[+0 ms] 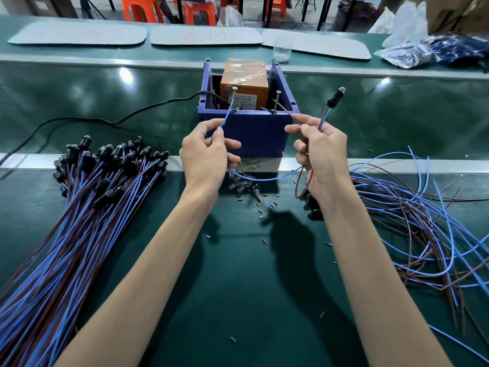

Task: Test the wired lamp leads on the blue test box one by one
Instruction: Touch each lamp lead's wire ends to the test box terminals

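Grey mats point(76, 33), plastic cup point(282, 50) (clear), orange stools point(199, 13)

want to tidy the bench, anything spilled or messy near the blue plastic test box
Yes. Small blue and brown insulation offcuts lie scattered on the green bench mat before the blue plastic test box, with loose clear bulbs. The blue-and-brown wires on the right sprawl tangled.

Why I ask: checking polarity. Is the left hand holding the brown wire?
No, the left hand pinches the blue wire; the right hand pinches the brown wire.
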